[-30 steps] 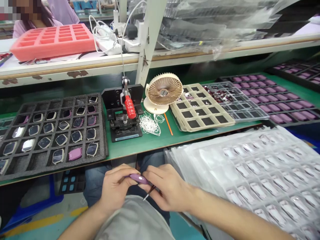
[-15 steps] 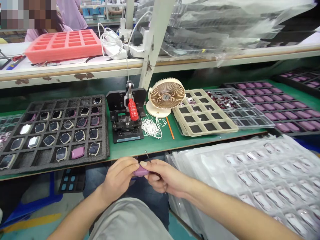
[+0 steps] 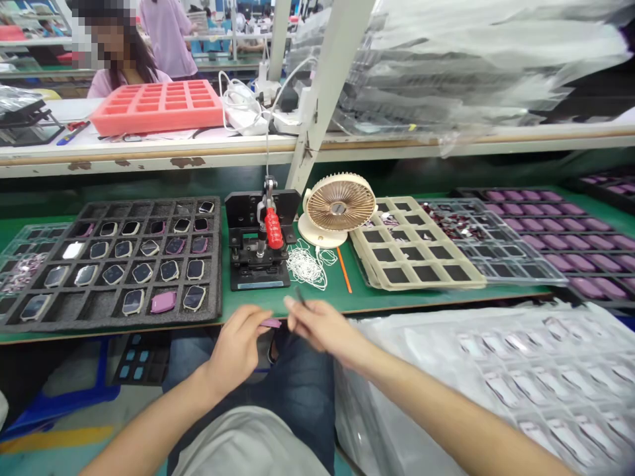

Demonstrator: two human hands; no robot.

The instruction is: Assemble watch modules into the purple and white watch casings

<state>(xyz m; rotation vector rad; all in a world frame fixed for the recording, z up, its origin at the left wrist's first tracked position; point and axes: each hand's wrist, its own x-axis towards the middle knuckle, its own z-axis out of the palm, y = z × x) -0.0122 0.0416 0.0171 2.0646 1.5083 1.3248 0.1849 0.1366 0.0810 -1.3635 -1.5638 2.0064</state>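
Observation:
Above my lap, just off the bench's front edge, my left hand point(image 3: 241, 344) pinches a small purple watch case point(image 3: 270, 323) by its edge; most of the case is behind the fingers. To the right, apart from the case, my right hand point(image 3: 322, 330) is closed on a thin dark tool point(image 3: 300, 296). Its tip points up past the thumb, and motion blur hides its exact kind. On the left of the bench lies a dark foam tray point(image 3: 198, 314) with many watch bodies in its cells, among them one purple watch case point(image 3: 163, 302).
A black clamp press point(image 3: 260, 264) with a red handle stands mid-bench, beside a fan point(image 3: 338, 205), tangled white cord point(image 3: 307, 264) and an orange stick point(image 3: 344, 270). Beige tray point(image 3: 421, 281) and purple-part trays point(image 3: 550, 225) sit right. Plastic-covered trays point(image 3: 421, 357) lie nearer. Someone sits behind the shelf.
My hands have moved apart: the right one, with the tool, has come off the purple case, which stays in my left hand. The head view has shifted slightly left and up.

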